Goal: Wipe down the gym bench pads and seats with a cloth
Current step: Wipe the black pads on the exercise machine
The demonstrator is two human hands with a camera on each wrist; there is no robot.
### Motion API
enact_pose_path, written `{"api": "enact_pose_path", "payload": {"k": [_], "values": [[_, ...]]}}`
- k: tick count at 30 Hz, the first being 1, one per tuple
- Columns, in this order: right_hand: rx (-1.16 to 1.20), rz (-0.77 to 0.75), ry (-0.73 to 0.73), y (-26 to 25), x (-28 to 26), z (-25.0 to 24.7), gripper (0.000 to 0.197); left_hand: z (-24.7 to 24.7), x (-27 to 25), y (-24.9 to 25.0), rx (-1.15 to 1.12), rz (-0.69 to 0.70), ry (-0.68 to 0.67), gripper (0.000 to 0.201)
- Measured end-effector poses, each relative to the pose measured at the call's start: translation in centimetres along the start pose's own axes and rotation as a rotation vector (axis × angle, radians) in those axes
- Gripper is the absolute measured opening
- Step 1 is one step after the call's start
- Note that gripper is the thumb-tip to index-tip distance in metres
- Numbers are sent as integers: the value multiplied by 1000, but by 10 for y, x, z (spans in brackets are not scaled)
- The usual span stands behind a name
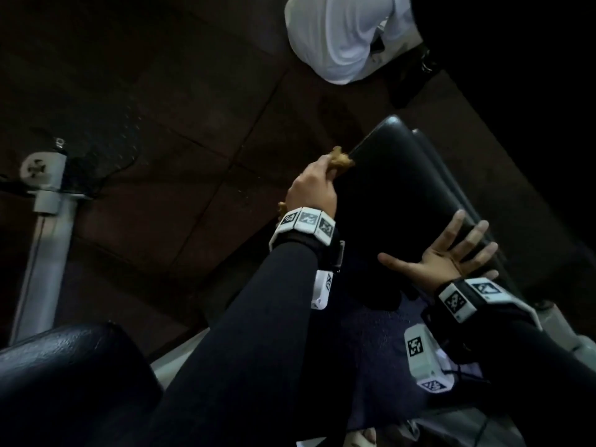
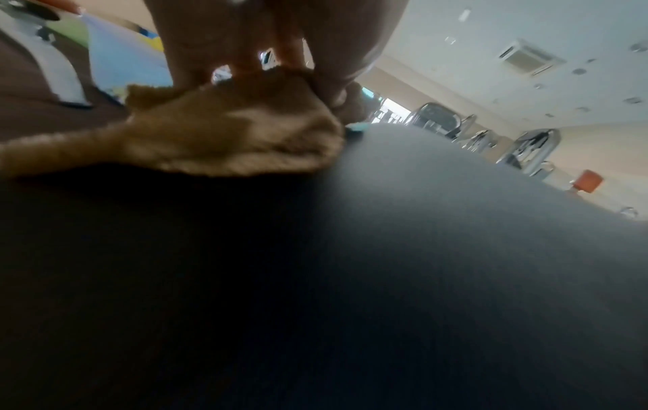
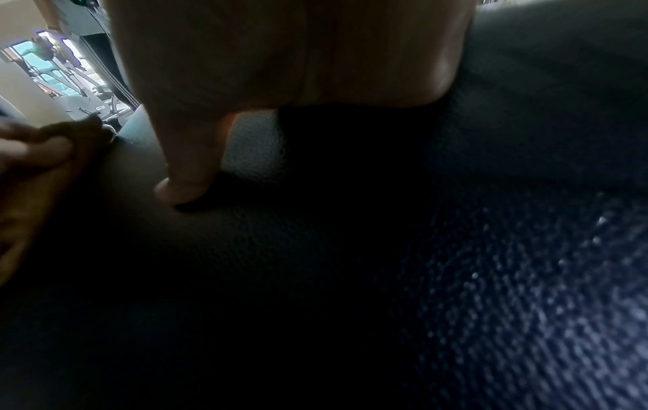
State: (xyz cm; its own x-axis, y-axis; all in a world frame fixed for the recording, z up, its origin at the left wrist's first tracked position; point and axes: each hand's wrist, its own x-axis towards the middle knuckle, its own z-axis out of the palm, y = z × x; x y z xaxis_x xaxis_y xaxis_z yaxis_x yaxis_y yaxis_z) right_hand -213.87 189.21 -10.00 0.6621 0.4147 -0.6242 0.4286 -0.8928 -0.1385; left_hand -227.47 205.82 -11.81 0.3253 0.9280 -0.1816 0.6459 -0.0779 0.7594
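Note:
A black padded bench pad (image 1: 396, 201) runs up the middle of the head view. My left hand (image 1: 311, 188) grips a bunched tan cloth (image 1: 340, 161) and holds it against the pad's left edge near its far end. The left wrist view shows the cloth (image 2: 224, 138) pinched under my fingers (image 2: 287, 52) on the dark pad (image 2: 420, 249). My right hand (image 1: 451, 253) lies with fingers spread on the pad's near right side. In the right wrist view its thumb (image 3: 191, 172) presses the textured pad (image 3: 315, 277).
A white metal frame post (image 1: 42, 227) stands at the left. Another black pad (image 1: 64, 382) sits at the lower left. A person in white (image 1: 342, 37) is at the top. Dark brown tiled floor (image 1: 161, 124) lies to the left. More gym machines (image 2: 526, 149) stand far off.

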Motion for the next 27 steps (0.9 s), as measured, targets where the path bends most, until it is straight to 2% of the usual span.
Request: {"api": "enact_pose_path", "payload": {"k": [4, 8, 11, 15, 22, 27], "values": [[39, -37, -48, 2, 2, 1, 120, 8, 28, 25, 27, 43, -90, 35], [25, -19, -58, 1, 4, 2, 127, 14, 48, 37, 21, 40, -257, 38], [2, -18, -85, 1, 6, 2, 130, 14, 59, 39, 26, 64, -326, 39], [27, -53, -85, 1, 4, 3, 101, 19, 68, 40, 3, 75, -361, 42], [74, -73, -92, 1, 4, 3, 89, 25, 68, 38, 111, 80, -426, 66], [60, -74, -91, 1, 4, 4, 91, 23, 58, 29, 124, 86, -362, 57]]}}
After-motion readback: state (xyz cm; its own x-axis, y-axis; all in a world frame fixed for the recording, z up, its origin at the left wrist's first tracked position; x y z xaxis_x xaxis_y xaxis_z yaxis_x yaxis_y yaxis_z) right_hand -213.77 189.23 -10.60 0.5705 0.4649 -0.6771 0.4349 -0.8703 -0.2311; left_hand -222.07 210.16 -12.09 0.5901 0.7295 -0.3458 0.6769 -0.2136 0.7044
